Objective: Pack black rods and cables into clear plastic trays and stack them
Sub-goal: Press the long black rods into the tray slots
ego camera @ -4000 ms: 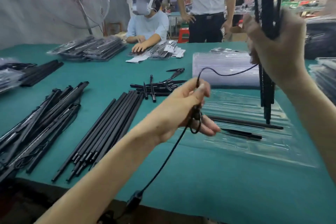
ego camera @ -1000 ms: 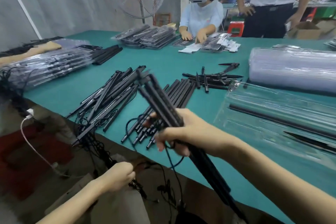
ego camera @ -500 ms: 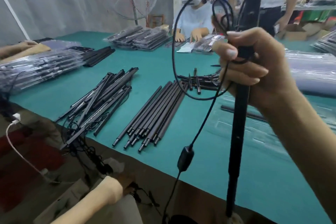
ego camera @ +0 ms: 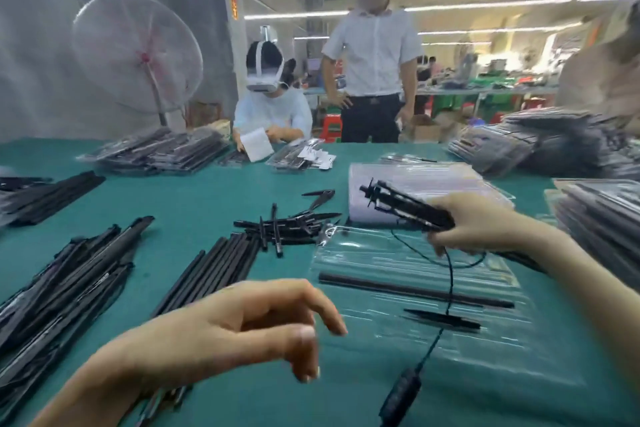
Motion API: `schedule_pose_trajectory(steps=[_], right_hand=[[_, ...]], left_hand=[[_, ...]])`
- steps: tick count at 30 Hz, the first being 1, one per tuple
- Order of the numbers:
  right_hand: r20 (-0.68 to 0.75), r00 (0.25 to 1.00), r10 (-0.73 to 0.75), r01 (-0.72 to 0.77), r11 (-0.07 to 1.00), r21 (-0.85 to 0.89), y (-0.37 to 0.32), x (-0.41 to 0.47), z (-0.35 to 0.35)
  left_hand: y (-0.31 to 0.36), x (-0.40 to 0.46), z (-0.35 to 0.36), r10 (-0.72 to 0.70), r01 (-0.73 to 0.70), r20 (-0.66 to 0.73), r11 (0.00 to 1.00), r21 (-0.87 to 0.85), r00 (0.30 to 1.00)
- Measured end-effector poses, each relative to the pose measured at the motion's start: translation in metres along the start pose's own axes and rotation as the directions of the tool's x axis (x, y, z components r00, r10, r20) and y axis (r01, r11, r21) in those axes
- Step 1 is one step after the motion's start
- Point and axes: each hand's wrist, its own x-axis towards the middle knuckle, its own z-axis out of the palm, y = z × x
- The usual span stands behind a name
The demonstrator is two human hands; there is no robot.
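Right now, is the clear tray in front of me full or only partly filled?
Partly filled. The clear tray holds one long black rod and one shorter black piece; its other grooves look empty.

tray (ego camera: 398, 255): clear glossy plastic | rods (ego camera: 214, 267): matt black | table (ego camera: 194, 204): green cloth
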Motion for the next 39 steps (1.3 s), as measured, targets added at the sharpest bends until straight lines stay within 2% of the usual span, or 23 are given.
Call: schedule_pose_trajectory(steps=[2, 7, 10, 11, 12, 14, 15, 16, 17, 19, 21, 23, 25, 27, 29, 31, 33, 34, 35, 36, 37, 38, 39], right_hand=[[0.089, 0.996, 0.0, -0.011, 0.993, 0.113, 0.022, -0.012, 0.012], [0.024, 1.0, 0.013, -0.019, 0.956, 0.293, 0.046, -0.038, 0.011], [0.082, 0.996, -0.022, -0.01, 0.929, 0.37, 0.043, -0.047, 0.002], [0.126, 0.991, -0.039, -0.01, 0.931, 0.365, 0.038, -0.049, 0.0], [0.168, 0.984, -0.053, -0.011, 0.935, 0.356, 0.034, -0.049, -0.002], [0.209, 0.975, -0.08, 0.003, 0.939, 0.345, 0.025, -0.046, -0.004], [0.197, 0.975, -0.104, 0.032, 0.94, 0.341, 0.02, -0.044, -0.005], [0.167, 0.977, -0.133, 0.073, 0.943, 0.324, 0.015, -0.041, -0.005], [0.127, 0.979, -0.159, 0.118, 0.951, 0.285, 0.012, -0.038, -0.006], [0.026, 0.983, -0.18, 0.177, 0.979, 0.104, 0.01, -0.033, -0.01], [-0.155, 0.972, -0.175, 0.138, 0.965, -0.221, 0.018, -0.032, -0.018], [-0.447, 0.868, -0.217, -0.008, 0.894, -0.448, 0.034, -0.034, -0.024], [-0.727, 0.662, -0.181, -0.177, 0.905, -0.386, 0.051, -0.04, -0.024], [-0.882, 0.465, -0.078, -0.273, 0.935, -0.227, 0.06, -0.041, -0.013], [-0.912, 0.409, -0.045, -0.225, 0.963, -0.149, 0.059, -0.038, 0.003], [-0.905, 0.424, 0.041, -0.073, 0.997, 0.012, 0.058, -0.038, 0.02], [-0.812, 0.502, 0.297, 0.015, 0.936, 0.352, 0.06, -0.043, 0.028], [-0.669, 0.588, 0.454, 0.017, 0.82, 0.572, 0.061, -0.048, 0.026], [-0.437, 0.709, 0.553, -0.03, 0.643, 0.765, 0.061, -0.051, 0.024], [-0.16, 0.81, 0.564, -0.155, 0.469, 0.87, 0.065, -0.055, 0.024], [0.083, 0.861, 0.501, -0.307, 0.384, 0.871, 0.069, -0.061, 0.025], [0.251, 0.869, 0.426, -0.421, 0.372, 0.827, 0.073, -0.068, 0.027], [0.335, 0.873, 0.354, -0.468, 0.418, 0.779, 0.079, -0.075, 0.03]], left_hand=[[0.003, 0.025, -0.001, 0.057, -0.054, -0.051, 0.997, 0.056, 0.997], [-0.007, 0.09, 0.007, 0.107, -0.031, -0.296, 0.968, 0.248, 0.949], [-0.005, 0.114, 0.016, 0.242, -0.06, -0.38, 0.9, 0.433, 0.893], [0.0, 0.121, 0.019, 0.319, -0.068, -0.365, 0.826, 0.559, 0.874], [0.004, 0.128, 0.022, 0.389, -0.06, -0.312, 0.702, 0.71, 0.867], [0.013, 0.141, 0.028, 0.48, -0.021, -0.137, 0.309, 0.951, 0.867], [0.017, 0.148, 0.032, 0.486, -0.01, -0.059, 0.137, 0.99, 0.872], [0.021, 0.154, 0.035, 0.485, -0.008, -0.007, 0.029, 1.0, 0.874], [0.023, 0.159, 0.039, 0.508, -0.012, 0.026, -0.03, 0.999, 0.861], [0.025, 0.165, 0.038, 0.584, -0.033, 0.062, -0.061, 0.998, 0.809], [0.025, 0.164, 0.027, 0.616, 0.011, -0.003, -0.009, 1.0, 0.787], [0.02, 0.157, 0.009, 0.582, 0.09, -0.14, 0.115, 0.989, 0.801], [0.011, 0.147, -0.008, 0.53, 0.162, -0.276, 0.252, 0.954, 0.802], [0.002, 0.14, -0.02, 0.469, 0.209, -0.386, 0.386, 0.898, 0.794], [-0.005, 0.136, -0.027, 0.44, 0.226, -0.458, 0.485, 0.845, 0.772], [-0.012, 0.132, -0.029, 0.408, 0.216, -0.482, 0.546, 0.809, 0.775], [-0.021, 0.128, -0.03, 0.346, 0.154, -0.5, 0.681, 0.716, 0.794], [-0.024, 0.126, -0.031, 0.323, 0.107, -0.504, 0.75, 0.652, 0.801], [-0.027, 0.126, -0.032, 0.307, 0.062, -0.502, 0.804, 0.591, 0.809], [-0.029, 0.125, -0.032, 0.281, 0.025, -0.491, 0.849, 0.528, 0.825], [-0.032, 0.125, -0.033, 0.249, -0.005, -0.471, 0.888, 0.459, 0.846], [-0.034, 0.126, -0.034, 0.216, -0.028, -0.448, 0.921, 0.388, 0.867], [-0.037, 0.126, -0.035, 0.188, -0.045, -0.434, 0.947, 0.319, 0.881]])
